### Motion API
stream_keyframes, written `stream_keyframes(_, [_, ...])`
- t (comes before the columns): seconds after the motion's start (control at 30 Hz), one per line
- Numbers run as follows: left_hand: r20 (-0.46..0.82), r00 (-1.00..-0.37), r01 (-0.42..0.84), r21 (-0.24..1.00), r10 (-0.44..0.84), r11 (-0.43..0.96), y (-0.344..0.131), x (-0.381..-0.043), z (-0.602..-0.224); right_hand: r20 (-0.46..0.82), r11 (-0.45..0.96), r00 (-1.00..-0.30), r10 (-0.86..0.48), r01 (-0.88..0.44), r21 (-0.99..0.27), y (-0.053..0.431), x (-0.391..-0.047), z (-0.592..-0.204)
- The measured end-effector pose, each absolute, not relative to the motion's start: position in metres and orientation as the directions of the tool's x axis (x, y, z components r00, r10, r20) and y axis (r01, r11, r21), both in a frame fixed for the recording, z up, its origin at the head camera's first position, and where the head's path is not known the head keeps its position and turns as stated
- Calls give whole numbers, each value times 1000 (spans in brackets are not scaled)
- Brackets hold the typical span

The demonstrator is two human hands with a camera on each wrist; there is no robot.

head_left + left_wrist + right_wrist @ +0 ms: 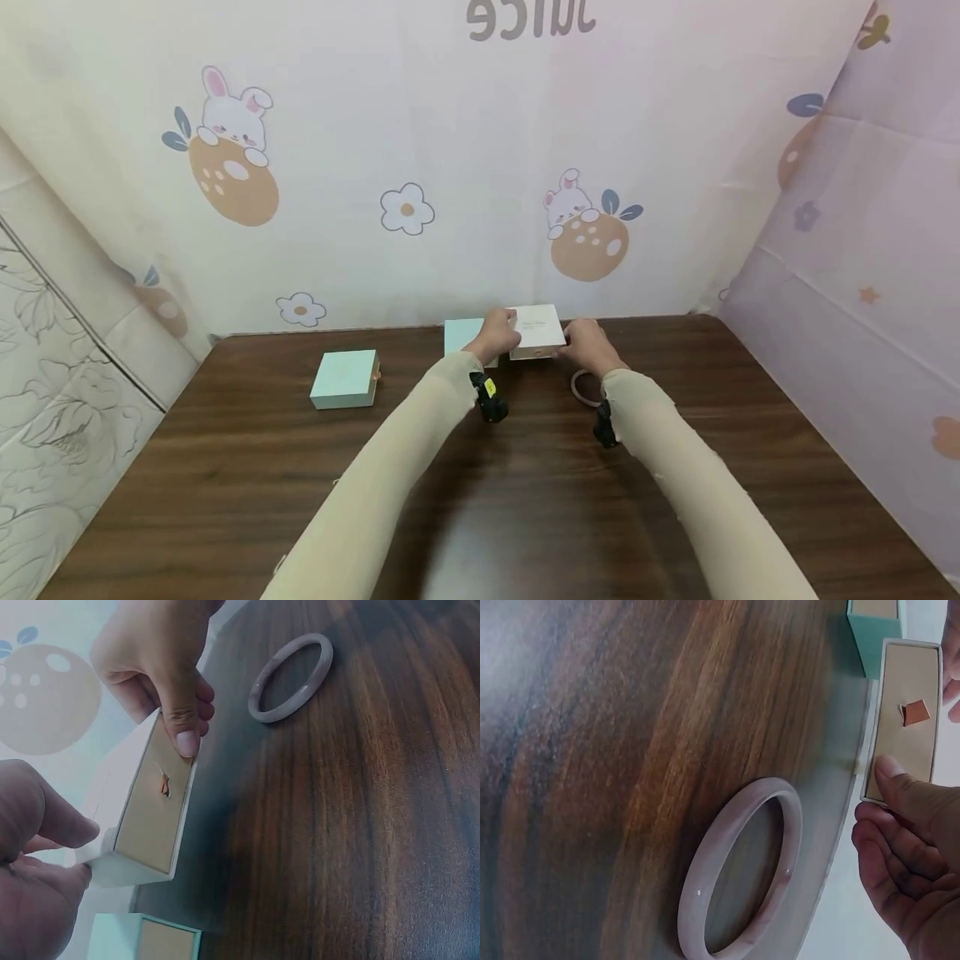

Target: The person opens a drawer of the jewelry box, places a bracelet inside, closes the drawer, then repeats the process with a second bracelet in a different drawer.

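Note:
Both hands hold a small white drawer-style box (535,323) near the back edge of the table. My left hand (497,333) grips its left end, with thumb and fingers on opposite faces in the left wrist view. At the other end, my right hand (591,347) pinches the box, its thumb lying against the beige drawer front (907,682). A small orange-brown pull tab (916,712) sticks out from that front. A pale pinkish bangle (697,892) lies on the table close to the right wrist.
One mint-green box (459,333) stands just left of the white box, partly behind the left hand. Another mint box (343,377) sits farther left on the dark wooden table (225,467). A printed cloth (480,258) hangs behind the table's back edge.

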State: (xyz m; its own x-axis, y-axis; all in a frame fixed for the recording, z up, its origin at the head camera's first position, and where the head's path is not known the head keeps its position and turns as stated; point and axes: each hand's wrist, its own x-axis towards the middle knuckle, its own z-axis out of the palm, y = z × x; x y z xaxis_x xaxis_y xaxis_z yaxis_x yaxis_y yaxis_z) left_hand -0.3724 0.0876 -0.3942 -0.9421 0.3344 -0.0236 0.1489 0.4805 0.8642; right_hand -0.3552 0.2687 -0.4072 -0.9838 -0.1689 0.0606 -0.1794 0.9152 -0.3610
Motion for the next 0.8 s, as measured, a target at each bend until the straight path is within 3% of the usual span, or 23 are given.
stream_keyframes(0.8, [-19, -941, 218, 728, 338, 649, 98, -389, -419, -30, 928, -987, -160, -140, -346, 266, -364, -426])
